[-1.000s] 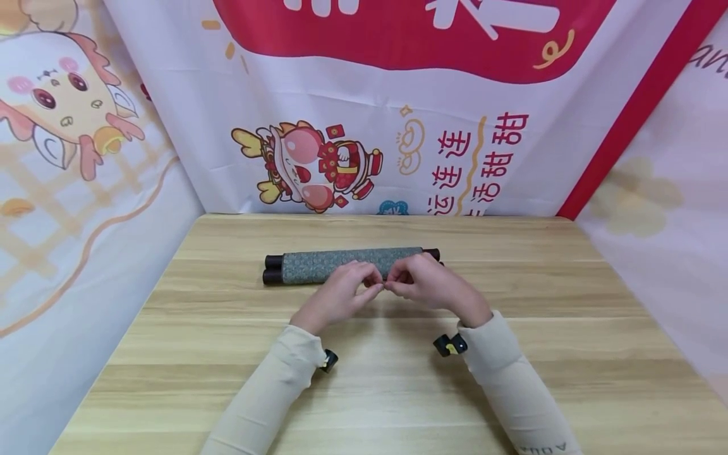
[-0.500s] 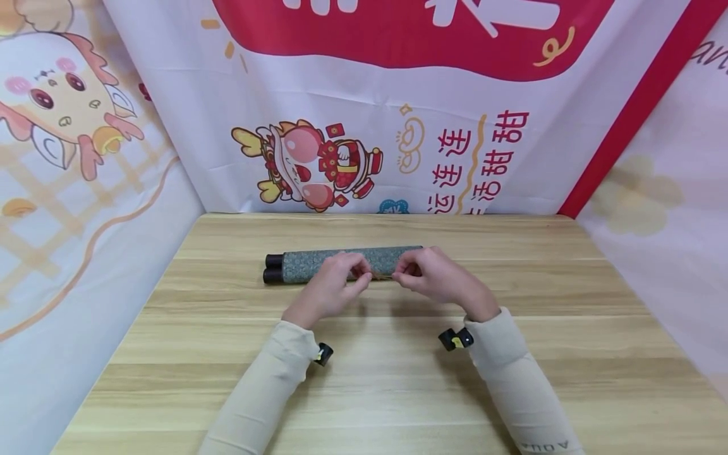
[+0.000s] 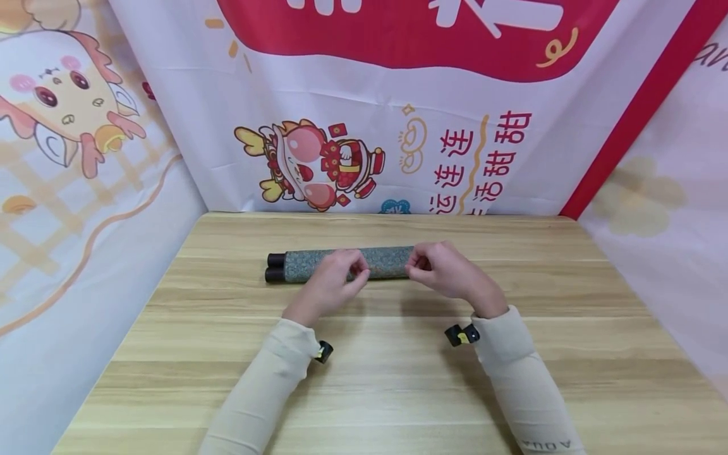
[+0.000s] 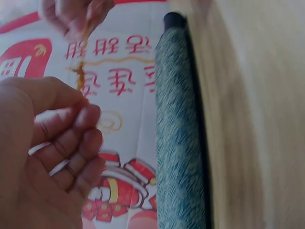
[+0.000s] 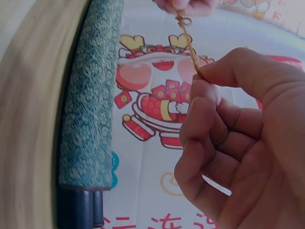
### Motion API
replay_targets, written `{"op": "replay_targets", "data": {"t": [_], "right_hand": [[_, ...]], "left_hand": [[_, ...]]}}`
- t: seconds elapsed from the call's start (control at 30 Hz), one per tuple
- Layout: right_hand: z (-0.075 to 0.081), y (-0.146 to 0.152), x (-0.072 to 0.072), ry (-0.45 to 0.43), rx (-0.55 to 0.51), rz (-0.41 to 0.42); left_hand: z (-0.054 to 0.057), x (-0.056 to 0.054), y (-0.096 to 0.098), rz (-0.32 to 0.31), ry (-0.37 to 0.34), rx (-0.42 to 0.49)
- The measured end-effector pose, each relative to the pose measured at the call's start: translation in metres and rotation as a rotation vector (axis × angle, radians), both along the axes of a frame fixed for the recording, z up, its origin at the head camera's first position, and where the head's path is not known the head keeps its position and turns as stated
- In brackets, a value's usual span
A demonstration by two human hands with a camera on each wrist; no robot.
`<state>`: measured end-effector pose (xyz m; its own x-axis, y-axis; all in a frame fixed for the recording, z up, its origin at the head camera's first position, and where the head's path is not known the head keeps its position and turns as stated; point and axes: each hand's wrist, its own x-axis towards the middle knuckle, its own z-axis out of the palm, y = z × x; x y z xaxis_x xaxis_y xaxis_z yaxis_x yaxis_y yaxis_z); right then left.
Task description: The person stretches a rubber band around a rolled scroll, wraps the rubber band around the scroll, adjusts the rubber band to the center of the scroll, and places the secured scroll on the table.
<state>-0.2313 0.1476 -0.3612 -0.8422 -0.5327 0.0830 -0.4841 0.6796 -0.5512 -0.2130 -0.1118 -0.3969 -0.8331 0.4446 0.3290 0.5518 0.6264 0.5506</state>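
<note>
A rolled scroll (image 3: 301, 265) in blue-green patterned cloth, with dark knobs (image 3: 275, 275) at its left end, lies across the table behind my hands. A thin golden-brown cord (image 5: 190, 50) stretches between the two hands, with a small knot showing in the right wrist view. My left hand (image 3: 330, 284) pinches one part of the cord (image 4: 81, 76) between thumb and forefinger. Pinching the other part is my right hand (image 3: 455, 275), its remaining fingers curled loosely. Both hands hover just in front of the scroll, hiding its right end in the head view.
A pale wood-grain table (image 3: 375, 379) carries the scroll. Behind it hangs a white and red cloth (image 3: 352, 82) with cartoon figures and lettering. Printed cloths also line the left (image 3: 114, 253) and right sides. Small black cameras (image 3: 462, 335) are worn at the wrists.
My hands were almost touching one second ago and have drawn apart, the right hand moving right and slightly away from me. The cord now spans a wider gap. The scroll stays put.
</note>
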Motion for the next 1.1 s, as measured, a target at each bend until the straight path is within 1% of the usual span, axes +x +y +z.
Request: {"op": "replay_targets", "data": {"t": [0.1,0.2,0.27,0.43,0.63,0.77,0.93,1.1], "right_hand": [[0.000,-0.005,0.001,0.003,-0.008,0.048],[0.000,-0.010,0.003,-0.002,-0.012,0.073],[0.000,-0.012,0.004,-0.006,-0.011,0.069],[-0.003,-0.015,0.004,-0.006,0.002,0.071],[-0.006,-0.022,0.005,0.019,-0.002,0.153],[-0.007,-0.025,0.006,0.026,-0.004,0.181],[-0.009,-0.023,0.005,0.039,-0.003,0.178],[-0.006,-0.018,0.004,0.034,-0.013,0.147]], "left_hand": [[-0.002,0.002,0.008,-0.071,0.030,-0.026],[-0.004,0.005,0.013,-0.094,0.045,-0.039],[-0.005,0.005,0.015,-0.087,0.051,-0.043],[-0.004,0.007,0.015,-0.068,0.033,-0.037],[-0.003,0.006,0.014,-0.065,0.033,-0.024],[-0.003,0.005,0.013,-0.065,0.031,-0.015],[-0.005,0.004,0.012,-0.064,0.034,-0.009],[-0.005,0.003,0.009,-0.048,0.047,0.017]]}}
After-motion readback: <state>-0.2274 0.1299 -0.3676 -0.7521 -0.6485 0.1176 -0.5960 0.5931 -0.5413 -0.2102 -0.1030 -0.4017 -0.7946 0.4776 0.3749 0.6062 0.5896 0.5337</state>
